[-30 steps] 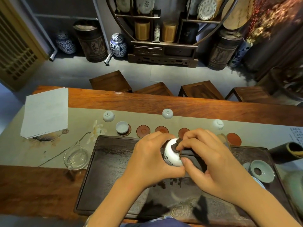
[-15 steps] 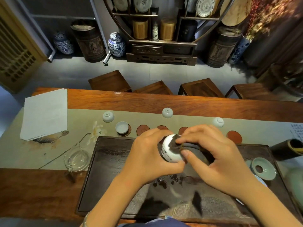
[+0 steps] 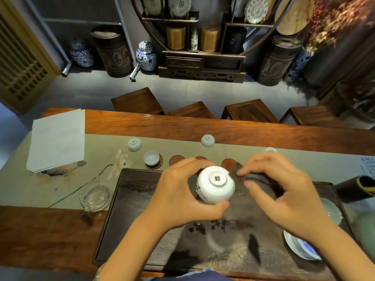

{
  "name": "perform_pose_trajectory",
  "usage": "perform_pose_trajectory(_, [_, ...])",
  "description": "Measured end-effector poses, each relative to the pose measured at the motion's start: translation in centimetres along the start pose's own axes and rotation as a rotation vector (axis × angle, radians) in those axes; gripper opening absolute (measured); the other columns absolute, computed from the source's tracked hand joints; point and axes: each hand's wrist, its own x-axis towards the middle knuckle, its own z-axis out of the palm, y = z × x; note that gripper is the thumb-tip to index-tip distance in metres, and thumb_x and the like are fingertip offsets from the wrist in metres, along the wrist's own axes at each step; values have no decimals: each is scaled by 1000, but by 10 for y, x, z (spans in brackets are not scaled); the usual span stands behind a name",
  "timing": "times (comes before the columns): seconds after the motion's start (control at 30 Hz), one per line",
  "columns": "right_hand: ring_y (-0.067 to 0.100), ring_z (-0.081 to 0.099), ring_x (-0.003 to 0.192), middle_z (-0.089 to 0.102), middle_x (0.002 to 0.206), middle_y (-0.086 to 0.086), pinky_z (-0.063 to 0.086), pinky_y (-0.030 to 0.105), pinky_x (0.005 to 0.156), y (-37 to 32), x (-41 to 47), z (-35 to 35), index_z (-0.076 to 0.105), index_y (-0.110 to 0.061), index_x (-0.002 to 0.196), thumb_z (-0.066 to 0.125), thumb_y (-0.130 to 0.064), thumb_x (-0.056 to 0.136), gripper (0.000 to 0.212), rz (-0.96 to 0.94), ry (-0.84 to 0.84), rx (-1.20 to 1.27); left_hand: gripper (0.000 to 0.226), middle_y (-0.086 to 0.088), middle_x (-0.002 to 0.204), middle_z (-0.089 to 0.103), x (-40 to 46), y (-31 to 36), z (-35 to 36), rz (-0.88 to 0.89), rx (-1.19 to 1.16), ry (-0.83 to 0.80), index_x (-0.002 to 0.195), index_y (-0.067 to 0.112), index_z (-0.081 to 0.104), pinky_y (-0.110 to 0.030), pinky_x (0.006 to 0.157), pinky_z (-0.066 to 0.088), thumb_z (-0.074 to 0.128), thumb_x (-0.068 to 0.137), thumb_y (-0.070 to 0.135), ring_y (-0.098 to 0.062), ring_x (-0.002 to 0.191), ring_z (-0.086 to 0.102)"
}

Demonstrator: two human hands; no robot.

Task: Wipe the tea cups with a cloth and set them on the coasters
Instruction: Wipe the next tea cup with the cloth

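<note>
One cup in hand: white tea cup in left hand, fingers and thumb curled round its wall, held above the dark tea tray.
Change: cup now shows its whole foot ring and base mark to the camera; a second ago the cloth covered its right side.
Right hand: right hand pinches the dark cloth between thumb and fingers, just right of the cup, apart from it or barely touching.
Meaning: outside wipe looks about finished; likely next is turning it upright for a coaster.
Coasters: row just beyond the grip; one cup on coaster far left, empty coasters next to it.
Remaining: upside-down cups further back on the runner, unwiped by the look of it.
</note>
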Motion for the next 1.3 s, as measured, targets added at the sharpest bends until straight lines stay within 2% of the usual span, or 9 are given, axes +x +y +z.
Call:
perform_pose_trajectory(0.13, [8, 61, 102, 66, 102, -9, 44, 14, 87, -4, 9, 2, 69, -22, 100, 63, -14, 83, 20, 99, -2, 175, 54, 11, 96, 66, 1, 8, 3, 60, -2, -44, 106, 17, 68, -13, 79, 44, 87, 57, 27, -2, 90, 62])
perform_pose_trajectory(0.33, [0, 62, 102, 69, 105, -19, 48, 17, 85, -9, -2, 16, 68, -30, 106, 61, -30, 90, 18, 258, -29, 218, 51, 14, 97, 70, 1, 9, 2, -26, 3, 89, 103, 25, 70, -18, 80, 50, 80, 55, 39, -3, 92, 66])
perform_pose_trajectory(0.6, [-4, 59, 100, 66, 100, -22, 41, 4, 81, -11, -18, 14, 69, -31, 99, 66, -22, 83, 19, 240, 17, 102, 53, 14, 99, 71, -7, 7, 14, -151, 34, 197, 104, 24, 71, -21, 78, 53, 84, 56, 41, -4, 93, 66])
perform_pose_trajectory(0.73, [1, 61, 100, 69, 101, -18, 46, 14, 83, -11, -8, 11, 68, -30, 100, 65, -14, 88, 20, 264, 37, 175, 56, 12, 103, 71, -6, 13, 13, -33, 53, 102, 109, 22, 70, -23, 83, 52, 83, 59, 42, -2, 97, 65])
perform_pose_trajectory(0.83, [6, 63, 99, 71, 101, -14, 49, 21, 83, -14, 0, 11, 68, -28, 101, 57, -23, 88, 18, 275, 12, 234, 57, 10, 104, 71, -5, 13, 7, 34, 48, 74, 111, 18, 69, -23, 85, 52, 84, 59, 36, -4, 99, 66])
perform_pose_trajectory(0.97, [3, 60, 103, 67, 104, -19, 46, 18, 85, -16, -4, 14, 68, -28, 105, 56, -26, 90, 19, 243, 5, 163, 55, 15, 102, 71, -2, 6, 2, -46, 55, 138, 107, 26, 70, -18, 85, 50, 87, 56, 33, 0, 97, 65])
perform_pose_trajectory(1.07, [0, 59, 105, 66, 105, -21, 44, 14, 87, -17, -11, 20, 69, -28, 106, 61, -19, 91, 19, 251, 3, 151, 53, 15, 101, 71, -5, 0, 4, -135, 38, 161, 106, 25, 72, -20, 83, 52, 88, 57, 33, 0, 96, 65])
perform_pose_trajectory(1.23, [5, 61, 103, 69, 104, -15, 48, 27, 88, -15, 0, 23, 69, -23, 107, 59, -13, 91, 21, 319, -3, 187, 53, 17, 97, 70, -7, 6, 11, -50, 69, 91, 105, 25, 71, -10, 80, 47, 83, 57, 43, 2, 92, 64])
perform_pose_trajectory(1.3, [3, 60, 102, 68, 103, -17, 47, 22, 86, -15, 1, 21, 70, -24, 105, 60, -13, 90, 21, 285, 5, 152, 52, 17, 97, 71, -3, 4, 9, -72, 66, 130, 105, 27, 71, -13, 80, 49, 86, 56, 39, 1, 93, 64])
